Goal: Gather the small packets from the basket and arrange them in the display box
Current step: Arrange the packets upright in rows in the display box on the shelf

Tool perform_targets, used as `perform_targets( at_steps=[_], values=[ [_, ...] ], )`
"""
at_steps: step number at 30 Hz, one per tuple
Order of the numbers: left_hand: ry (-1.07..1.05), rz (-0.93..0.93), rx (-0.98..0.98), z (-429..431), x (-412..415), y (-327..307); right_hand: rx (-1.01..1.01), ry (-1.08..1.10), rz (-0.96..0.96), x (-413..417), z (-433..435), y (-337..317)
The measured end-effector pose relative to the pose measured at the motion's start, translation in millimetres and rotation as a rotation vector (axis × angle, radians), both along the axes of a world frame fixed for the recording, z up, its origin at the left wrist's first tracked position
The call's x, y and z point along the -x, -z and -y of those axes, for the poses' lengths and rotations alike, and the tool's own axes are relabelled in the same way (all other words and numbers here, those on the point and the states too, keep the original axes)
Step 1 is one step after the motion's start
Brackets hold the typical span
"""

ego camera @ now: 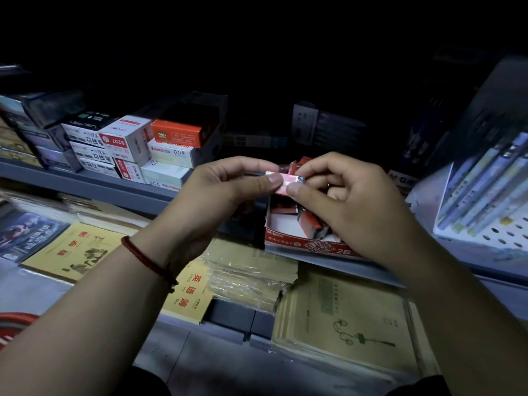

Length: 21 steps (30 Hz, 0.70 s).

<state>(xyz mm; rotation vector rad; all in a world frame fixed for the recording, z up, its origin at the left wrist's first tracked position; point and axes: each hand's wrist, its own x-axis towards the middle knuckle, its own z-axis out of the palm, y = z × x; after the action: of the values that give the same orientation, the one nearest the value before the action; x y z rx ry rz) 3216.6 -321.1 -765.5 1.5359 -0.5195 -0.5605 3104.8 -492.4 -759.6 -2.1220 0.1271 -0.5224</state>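
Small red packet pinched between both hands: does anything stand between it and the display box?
Nothing visible does. The small red packet, pinched by the left hand and right hand, hangs over the open red-and-white cardboard display box, whose near-left corner is unfilled.

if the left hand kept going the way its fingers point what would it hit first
Its fingers point right, and the left hand pinches the small packet. Pushing on, it would probably meet the right hand, which pinches the packet's other end, above the display box.
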Motion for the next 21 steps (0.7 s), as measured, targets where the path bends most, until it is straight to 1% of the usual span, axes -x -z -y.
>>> perform_targets(
  at_steps=[2,4,6,8,10,12,16,21],
  values=[
    [0.015,0.017,0.004,1.8,1.6,1.3,-0.091,0.002,-0.006,-1.9,-1.0,0.6],
    [0.036,0.062,0.006,1.4,2.4,0.9,-0.151,0.049,0.013,-3.9,-1.1,0.8],
    [0.061,0.173,-0.041,-2.5,0.7,2.2,-0.159,0.121,0.039,-4.6,-1.1,1.4],
    [0.097,0.327,-0.158,-6.4,0.7,3.3,-0.105,0.17,0.043,-5.2,0.7,3.8],
    [0.11,0.432,-0.244,-9.8,-0.3,4.8,-0.049,0.163,-0.001,-5.6,1.0,6.5],
    [0.127,0.478,-0.242,-13.1,-1.5,5.7,-0.019,0.132,-0.046,-6.0,-1.0,8.4],
    [0.151,0.527,-0.277,-19.5,-7.6,6.7,0.048,0.112,-0.07,-6.6,-6.2,10.6],
    [0.252,0.609,-0.355,-22.9,-8.6,10.5,0.264,0.147,-0.091,-7.8,-8.4,15.6]
  ],
)
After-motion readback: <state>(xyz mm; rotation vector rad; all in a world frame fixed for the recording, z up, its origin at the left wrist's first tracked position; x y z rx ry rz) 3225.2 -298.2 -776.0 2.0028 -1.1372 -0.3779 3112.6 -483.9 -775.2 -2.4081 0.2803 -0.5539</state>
